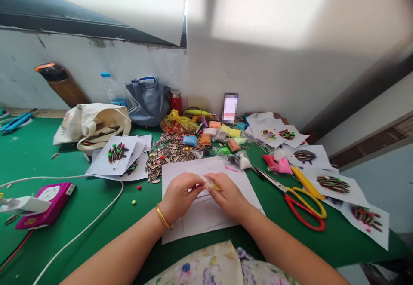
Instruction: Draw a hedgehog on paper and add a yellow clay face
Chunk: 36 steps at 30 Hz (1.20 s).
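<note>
Both hands meet above white paper sheets on the green table. My left hand, with a gold bangle at the wrist, pinches the left side of a small clear plastic packet. Its right side is held between the thumb and fingers of my right hand. Something yellow shows inside the packet, partly covered by the fingers. Just beyond the paper lie a heap of striped sunflower seeds and several coloured clay packs.
Scissors with red and yellow handles lie at right, beside seed-decorated papers. At left are a white cable, a magenta power strip and a cloth bag. A phone stands at the back.
</note>
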Motion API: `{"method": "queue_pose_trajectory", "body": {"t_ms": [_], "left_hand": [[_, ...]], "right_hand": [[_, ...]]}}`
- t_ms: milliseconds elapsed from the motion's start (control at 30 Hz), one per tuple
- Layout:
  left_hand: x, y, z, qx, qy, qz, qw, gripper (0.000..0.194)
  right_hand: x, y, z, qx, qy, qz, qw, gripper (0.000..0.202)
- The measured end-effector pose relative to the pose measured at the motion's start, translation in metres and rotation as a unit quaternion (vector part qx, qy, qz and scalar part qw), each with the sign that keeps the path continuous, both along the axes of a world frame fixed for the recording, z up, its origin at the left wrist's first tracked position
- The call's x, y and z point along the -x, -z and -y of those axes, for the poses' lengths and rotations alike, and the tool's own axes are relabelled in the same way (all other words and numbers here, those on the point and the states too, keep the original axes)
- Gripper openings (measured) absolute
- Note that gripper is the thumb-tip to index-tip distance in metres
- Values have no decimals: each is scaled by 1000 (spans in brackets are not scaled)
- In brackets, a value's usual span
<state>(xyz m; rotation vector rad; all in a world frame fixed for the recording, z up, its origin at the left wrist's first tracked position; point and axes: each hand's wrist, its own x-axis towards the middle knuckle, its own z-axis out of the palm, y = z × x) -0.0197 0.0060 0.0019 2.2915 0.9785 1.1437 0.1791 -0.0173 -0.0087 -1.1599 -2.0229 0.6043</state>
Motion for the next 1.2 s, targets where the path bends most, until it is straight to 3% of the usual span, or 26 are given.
{"method": "queue_pose_trajectory", "body": {"t_ms": [200,433,567,733,1200], "left_hand": [[-1,-1,1,-38,54,-33,997,21],[-4,-10,5,-82,71,-149,983,36],[-3,-6,3,-105,56,-140,983,31],[0,-7,3,-122,31,-131,983,11],[2,-13,1,-116,12,-119,986,15]], "right_hand": [[-1,3,-1,18,0,-24,1000,32],[-4,10,-2,57,13,-68,996,36],[-4,9,-2,87,-2,-88,992,45],[-1,4,0,117,-41,-89,988,55],[1,2,-1,90,-42,-77,992,55]]}}
